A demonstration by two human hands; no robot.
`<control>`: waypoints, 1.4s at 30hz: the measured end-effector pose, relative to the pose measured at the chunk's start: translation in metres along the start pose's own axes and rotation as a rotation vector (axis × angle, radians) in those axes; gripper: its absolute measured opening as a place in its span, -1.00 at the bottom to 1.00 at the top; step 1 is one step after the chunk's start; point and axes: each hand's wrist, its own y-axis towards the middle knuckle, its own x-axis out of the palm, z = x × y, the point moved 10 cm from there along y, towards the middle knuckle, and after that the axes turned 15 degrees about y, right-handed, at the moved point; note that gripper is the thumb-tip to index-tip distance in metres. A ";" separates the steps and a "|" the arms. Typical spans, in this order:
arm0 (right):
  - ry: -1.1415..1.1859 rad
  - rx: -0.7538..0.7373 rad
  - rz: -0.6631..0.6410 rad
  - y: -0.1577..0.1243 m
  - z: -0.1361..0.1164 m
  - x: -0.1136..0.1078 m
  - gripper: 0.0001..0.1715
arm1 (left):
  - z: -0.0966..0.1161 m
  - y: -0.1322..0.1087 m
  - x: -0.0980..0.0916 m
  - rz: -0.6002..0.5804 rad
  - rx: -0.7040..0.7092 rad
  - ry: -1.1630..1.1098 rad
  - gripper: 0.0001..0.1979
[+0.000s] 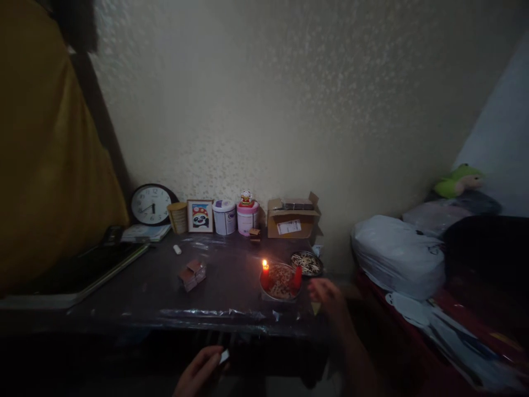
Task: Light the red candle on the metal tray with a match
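Below the table's front edge, my left hand (201, 368) is closed, pinching a small white flat-sided piece (224, 356) between thumb and fingers. My right hand (328, 293) hangs just right of a round dish (281, 299), its fingers drawn together and slightly blurred; anything between them is too small to make out. Brown grains (281, 280) fill the dish. A lit red candle (265, 277) stands upright at its left, and a second red candle (298, 275), without a flame, stands at its right, nearest my right hand. Behind is a plate of pale thin sticks (306, 263).
A small brown box (192, 275) and a white piece (177, 250) lie on the dark, plastic-covered table (231, 289). Along the wall stand a clock (152, 204), a panda picture (200, 216), tubs (225, 218) and a cardboard box (291, 220). White bags (397, 253) are piled right.
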 end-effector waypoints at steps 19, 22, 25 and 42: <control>-0.319 -0.215 -0.694 -0.153 0.027 0.135 -0.90 | 0.007 0.024 0.045 -0.104 0.348 0.189 -0.65; -0.306 -0.215 -0.714 -0.157 0.027 0.139 -0.91 | 0.006 0.023 0.046 -0.131 0.352 0.163 -0.62; -0.320 -0.181 -0.746 -0.159 0.032 0.140 -0.89 | 0.005 0.022 0.048 -0.134 0.370 0.168 -0.63; -0.416 -0.140 -0.792 -0.165 0.048 0.143 -0.82 | 0.012 0.024 0.038 -0.010 0.366 0.332 -0.64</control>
